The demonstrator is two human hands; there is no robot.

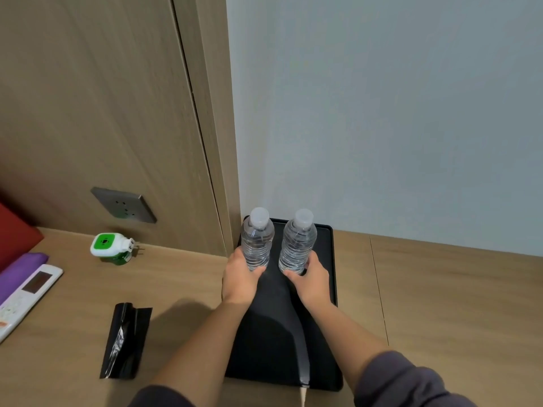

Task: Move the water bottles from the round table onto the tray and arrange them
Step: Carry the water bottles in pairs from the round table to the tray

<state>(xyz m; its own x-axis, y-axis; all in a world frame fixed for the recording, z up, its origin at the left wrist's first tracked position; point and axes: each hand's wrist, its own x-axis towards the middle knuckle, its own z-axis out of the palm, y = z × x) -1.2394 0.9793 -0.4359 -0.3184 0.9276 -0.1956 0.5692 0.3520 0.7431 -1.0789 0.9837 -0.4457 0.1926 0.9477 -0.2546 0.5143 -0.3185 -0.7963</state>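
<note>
Two clear water bottles with pale caps stand upright side by side at the far end of a black tray (330,259). My left hand (239,279) grips the base of the left bottle (258,239). My right hand (311,279) grips the base of the right bottle (298,242). The two bottles stand a small gap apart, close to the wall. The near half of the tray holds nothing but my forearms above it.
The tray lies on a wooden counter (440,304) in the corner by a grey wall. To the left are a green-and-white plug-in device (110,248), a folded black bag (125,340), a white remote (26,298) and a purple item (20,271). A wall socket (125,205) sits above.
</note>
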